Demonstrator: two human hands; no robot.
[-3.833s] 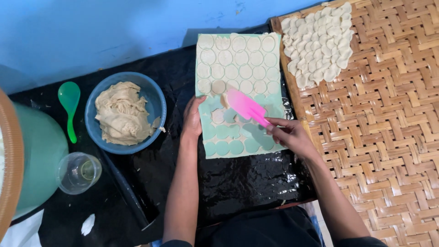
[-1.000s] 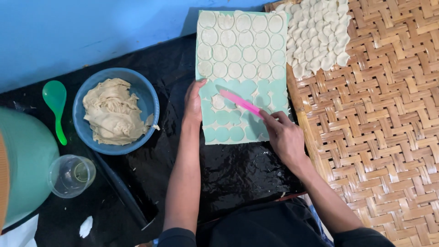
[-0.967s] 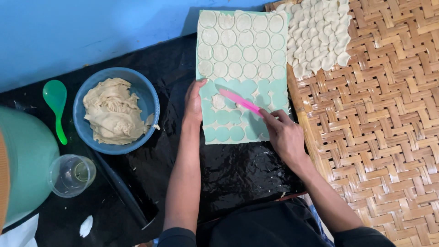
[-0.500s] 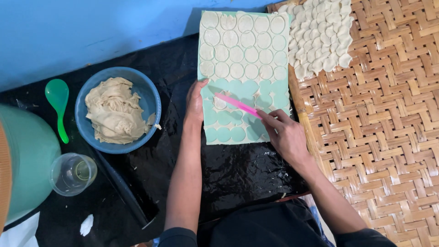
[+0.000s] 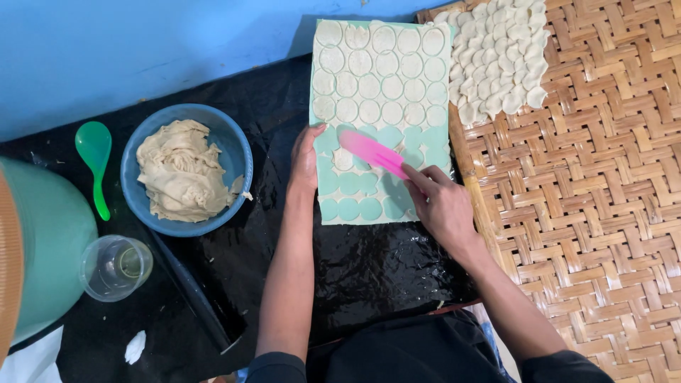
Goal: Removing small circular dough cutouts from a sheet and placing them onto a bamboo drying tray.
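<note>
Blue wall at the back; black plastic sheet over the floor, woven bamboo mat to the right.

Item 1: dough sheet on a pale green board, scored into rows of circles. Upper rows keep their discs; the lower rows show bare green holes where discs are lifted out.

Item 2: right hand, closed around a pink scraper, blade laid flat on the row at the boundary between cut and cleared.

Item 3: left hand, open, fingers flat on the sheet's left edge, steadying it.

Item 4: heap of lifted discs on the mat, just beside the sheet.

Item 5: blue bowl of dough scraps, green spoon, clear cup, at left.

Step judged: lifting discs row by row. Next move likely calls for a shallow blade under one disc without tearing it.
</note>
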